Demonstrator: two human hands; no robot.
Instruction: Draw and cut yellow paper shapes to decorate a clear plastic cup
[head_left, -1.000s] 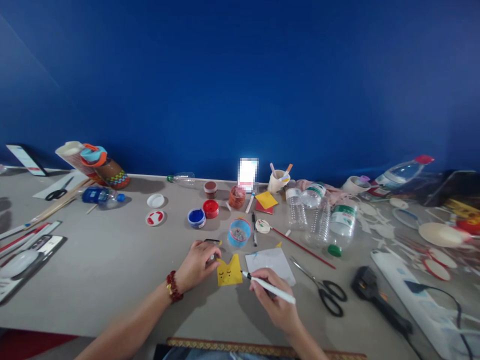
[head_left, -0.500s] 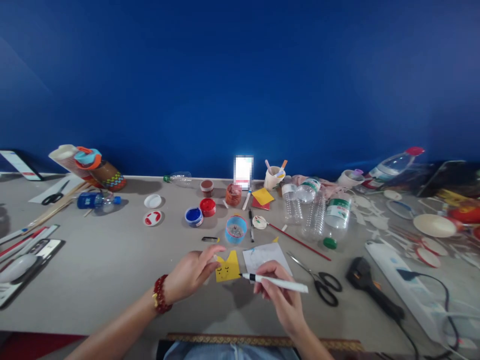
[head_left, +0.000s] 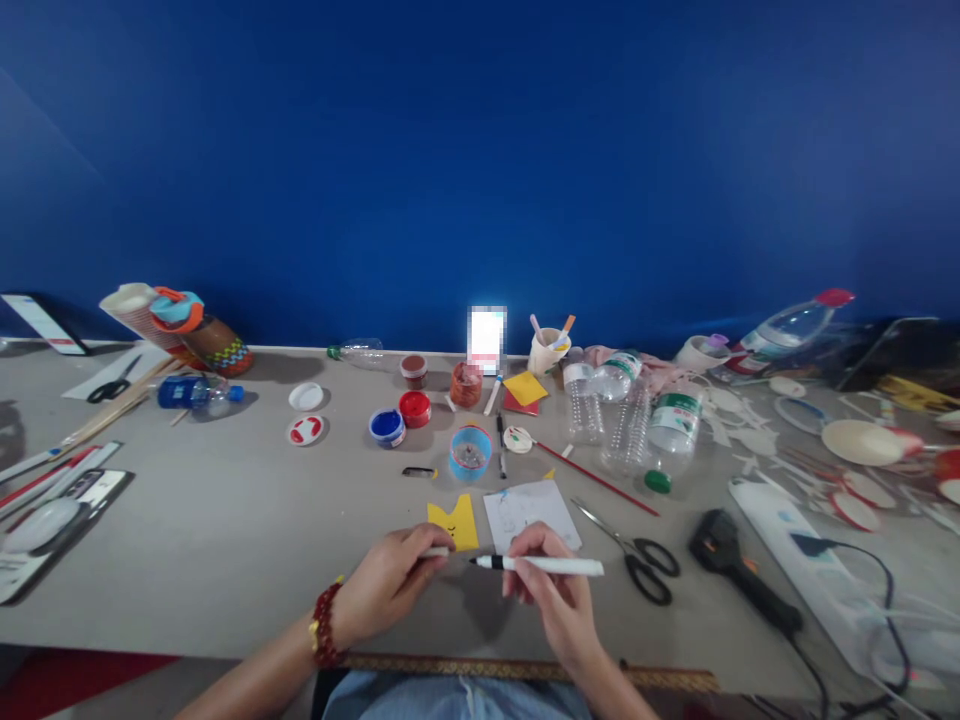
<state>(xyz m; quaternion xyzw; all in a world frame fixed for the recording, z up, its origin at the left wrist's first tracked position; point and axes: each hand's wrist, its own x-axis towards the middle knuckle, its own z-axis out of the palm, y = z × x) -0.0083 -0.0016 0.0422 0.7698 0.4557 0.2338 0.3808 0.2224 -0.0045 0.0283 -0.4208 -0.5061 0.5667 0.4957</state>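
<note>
In my right hand [head_left: 551, 600] is a white marker [head_left: 562, 566], its black tip uncapped and pointing left. My left hand [head_left: 386, 580], with a red bead bracelet at the wrist, pinches a short white piece that looks like the marker cap [head_left: 433, 551]. Only a small gap parts the cap from the marker tip. Just beyond my left fingers lies a yellow paper cut-out [head_left: 459, 520] with two pointed corners and a small drawn face, partly hidden by that hand. Beside it, a white sheet [head_left: 529, 510] with faint marks lies behind my right hand.
Scissors [head_left: 641, 550], a black handheld tool [head_left: 742, 570] and a power strip [head_left: 799, 570] lie at right. Open blue [head_left: 388, 428] and red [head_left: 415, 408] paint pots stand behind a clear blue-rimmed cup [head_left: 470, 455]. Plastic bottles [head_left: 675, 430] and a red-handled brush [head_left: 600, 478] lie back right.
My left hand has drawn back from the yellow cut-out toward me, and the white cap now shows in its fingers, facing the marker tip. The marker has shifted slightly left.
</note>
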